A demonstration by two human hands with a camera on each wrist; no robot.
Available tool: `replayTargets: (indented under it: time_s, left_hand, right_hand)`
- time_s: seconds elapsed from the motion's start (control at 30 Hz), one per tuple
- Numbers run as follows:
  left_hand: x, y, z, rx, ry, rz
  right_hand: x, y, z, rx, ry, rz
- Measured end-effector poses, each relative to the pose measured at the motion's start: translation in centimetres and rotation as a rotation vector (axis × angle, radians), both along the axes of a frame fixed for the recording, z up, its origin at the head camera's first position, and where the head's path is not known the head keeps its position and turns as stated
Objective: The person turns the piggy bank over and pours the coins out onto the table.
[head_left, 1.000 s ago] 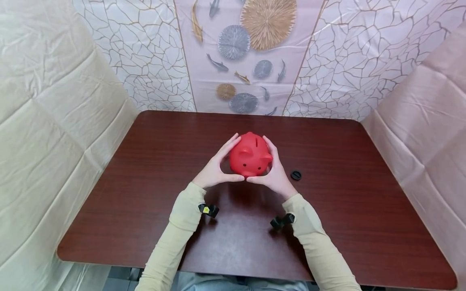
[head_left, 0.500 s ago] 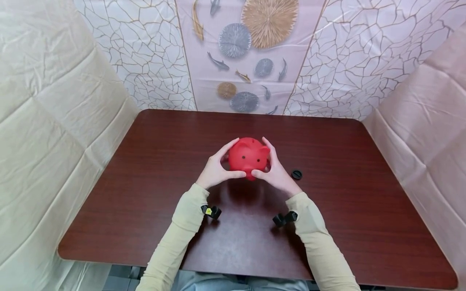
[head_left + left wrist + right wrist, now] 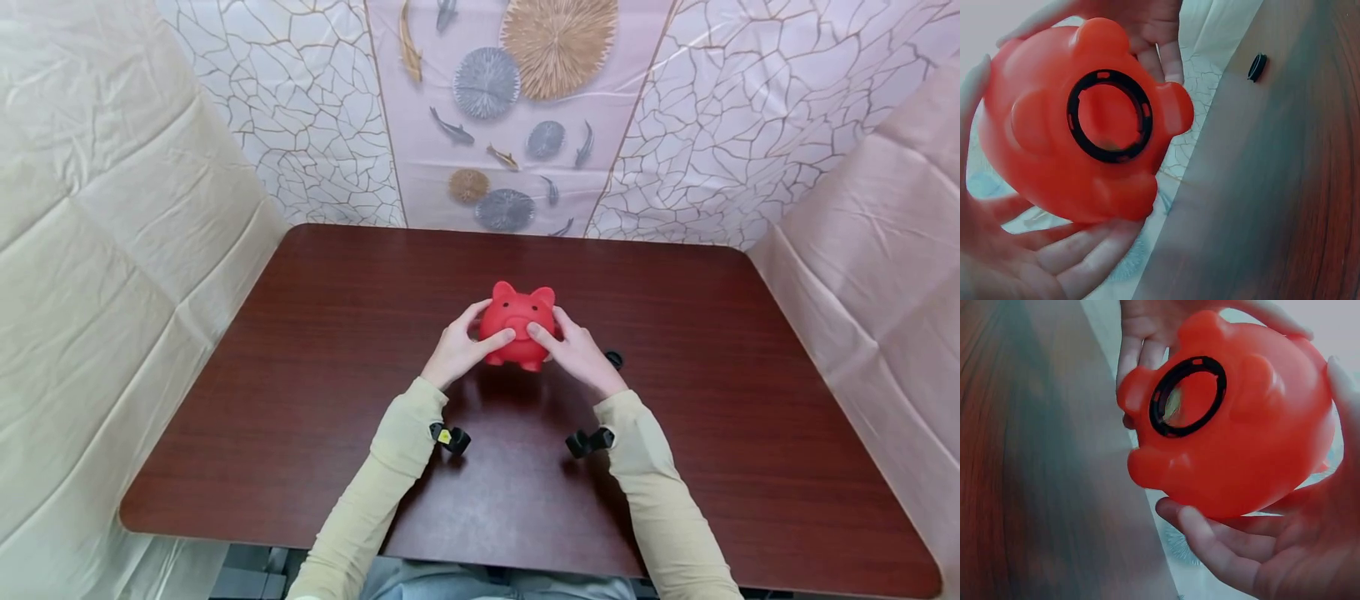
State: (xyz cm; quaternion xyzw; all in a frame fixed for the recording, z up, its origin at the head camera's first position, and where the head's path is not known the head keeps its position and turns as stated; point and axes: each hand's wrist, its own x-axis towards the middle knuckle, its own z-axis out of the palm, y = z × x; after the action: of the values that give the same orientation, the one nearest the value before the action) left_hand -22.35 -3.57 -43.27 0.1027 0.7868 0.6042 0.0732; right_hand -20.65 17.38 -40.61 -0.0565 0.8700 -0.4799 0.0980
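Observation:
A red piggy bank [image 3: 517,310] is held up between both hands over the middle of the table, its face turned toward me. My left hand [image 3: 457,350] grips its left side, thumb on the front below the snout. On the other side my right hand [image 3: 581,357] holds it in the same way. Both wrist views show its underside, where a black ring [image 3: 1116,154] surrounds an open hole. Something small and yellowish [image 3: 1173,407] shows inside that hole. A round black plug [image 3: 614,359] lies on the table, partly hidden behind my right hand.
The dark brown wooden table [image 3: 300,375] spreads out on all sides. Patterned cloth [image 3: 495,150] hangs behind its far edge, and pale quilted sheets stand at left and right. A small black camera is strapped to each wrist.
Both hands have tilted the piggy bank back: its face has come up, its feet now show and the coin slot has gone from sight. The plug has become partly covered.

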Motion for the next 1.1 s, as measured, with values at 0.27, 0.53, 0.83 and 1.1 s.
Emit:
replayTargets:
  time_s: [0.27, 0.53, 0.83, 1.1]
  left_hand:
    - [0.1, 0.3, -0.4, 0.107, -0.198, -0.026]
    - [0.1, 0.0, -0.6, 0.041, -0.273, -0.064]
    - [-0.5, -1.5, -0.2, -0.063, -0.229, -0.191]
    - [-0.7, -2.0, 0.9, -0.196, 0.073, -0.215]
  right_hand:
    - [-0.3, -0.1, -0.6, 0.141, -0.008, -0.009]
    - [-0.5, 0.2, -0.5, 0.152, -0.136, 0.069]
    - [-0.3, 1.1, -0.4, 0.146, -0.139, 0.278]
    - [-0.5, 0.7, -0.3, 0.07, -0.021, 0.288]
